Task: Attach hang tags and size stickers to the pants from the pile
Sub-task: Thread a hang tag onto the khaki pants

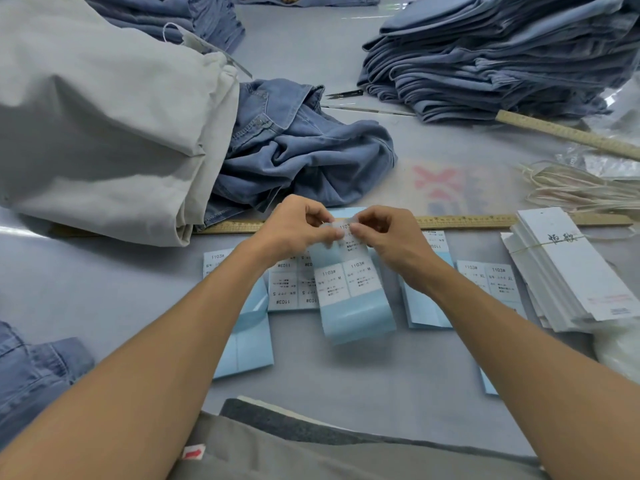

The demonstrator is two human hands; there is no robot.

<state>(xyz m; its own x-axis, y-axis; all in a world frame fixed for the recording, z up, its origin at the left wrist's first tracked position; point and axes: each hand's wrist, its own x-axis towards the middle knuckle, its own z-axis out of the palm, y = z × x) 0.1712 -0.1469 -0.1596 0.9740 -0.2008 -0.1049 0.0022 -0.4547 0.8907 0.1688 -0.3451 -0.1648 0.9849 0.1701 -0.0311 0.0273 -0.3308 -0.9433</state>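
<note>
Both hands, left (296,226) and right (382,233), pinching the top of a size sticker strip (349,289), lifted just before the wooden ruler (460,221). Beyond the ruler, crumpled denim pants (301,150) on the table (346,375); farther still, the folded pile (502,60).

Both bare forearms reach far, converging at centre; left grip (298,226) and right grip (382,233) pinch with curled fingertips, nearly touching.

Head-worn view, forward and downward
</note>
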